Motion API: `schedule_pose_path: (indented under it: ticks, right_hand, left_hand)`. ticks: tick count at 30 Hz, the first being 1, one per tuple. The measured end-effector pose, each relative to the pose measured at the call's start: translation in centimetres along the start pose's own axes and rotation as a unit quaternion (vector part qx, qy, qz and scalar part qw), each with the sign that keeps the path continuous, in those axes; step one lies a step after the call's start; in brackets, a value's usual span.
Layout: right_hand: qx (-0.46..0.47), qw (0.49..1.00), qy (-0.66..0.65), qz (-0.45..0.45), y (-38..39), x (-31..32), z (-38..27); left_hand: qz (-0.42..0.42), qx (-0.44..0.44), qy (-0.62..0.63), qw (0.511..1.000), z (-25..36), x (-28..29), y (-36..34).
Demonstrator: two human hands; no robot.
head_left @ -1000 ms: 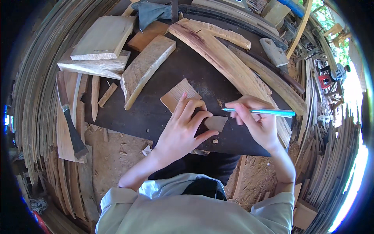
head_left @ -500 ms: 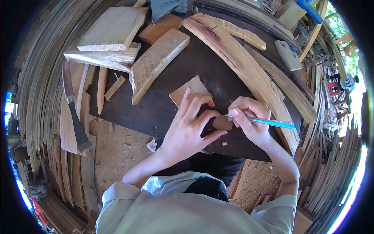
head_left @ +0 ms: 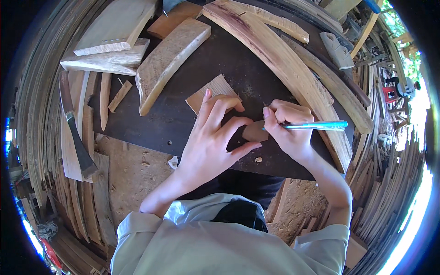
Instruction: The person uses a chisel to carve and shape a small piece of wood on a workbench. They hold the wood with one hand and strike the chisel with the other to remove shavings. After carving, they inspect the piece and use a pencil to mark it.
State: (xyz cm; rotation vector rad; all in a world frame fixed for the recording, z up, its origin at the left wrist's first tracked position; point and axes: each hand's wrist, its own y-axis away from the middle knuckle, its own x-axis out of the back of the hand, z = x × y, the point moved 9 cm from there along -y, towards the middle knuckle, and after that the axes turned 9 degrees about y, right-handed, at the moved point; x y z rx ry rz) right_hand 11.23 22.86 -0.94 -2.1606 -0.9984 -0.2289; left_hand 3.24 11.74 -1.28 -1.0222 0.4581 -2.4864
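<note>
My right hand (head_left: 289,126) pinches a light-blue pen (head_left: 323,125), its tip at the right edge of a small flat brown wood piece (head_left: 253,132) on the dark tabletop. Curved around that piece's left side is my left hand (head_left: 213,130), thumb and index finger spread apart. Their tips lie close to the piece's edges; whether they press on it I cannot tell. Beyond the left fingers lies a squarish wood block (head_left: 222,87) with visible grain, partly covered by the hand.
A long curved timber (head_left: 270,59) runs along the table's right side. A thick wood piece (head_left: 172,62) and stacked slabs (head_left: 114,27) lie at the far left. A machete-like knife (head_left: 77,133) rests on a board at left. Wood strips stand around; shavings litter the floor.
The view has shifted, so the table and wood sit further left and higher. My right hand has turned the pen more level, with its tip nearer the small piece's right edge.
</note>
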Motion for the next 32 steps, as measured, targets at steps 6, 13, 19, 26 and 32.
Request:
schedule_pose_path:
  ticks: [6,13,19,26,32]
  right_hand:
    - [-0.018,1.000,0.000,-0.022,-0.20,-0.22,0.06]
    - [-0.006,1.000,0.011,-0.021,-0.24,-0.36,0.00]
    - [-0.006,1.000,0.015,-0.023,-0.34,-0.51,-0.07]
    - [0.006,0.999,0.022,-0.032,-0.39,-0.72,-0.26]
    - [0.012,0.996,0.038,-0.075,-0.43,-1.00,-0.70]
  left_hand:
    - [0.018,0.025,0.044,0.999,-0.59,-0.06,0.08]
    - [0.009,0.018,0.030,0.999,-0.34,-0.06,0.01]
    - [0.001,0.001,0.008,1.000,-0.03,0.02,-0.04]
    - [0.016,0.025,0.037,0.999,-0.48,-0.08,0.10]
    - [-0.002,-0.002,0.015,1.000,-0.16,-0.12,0.13]
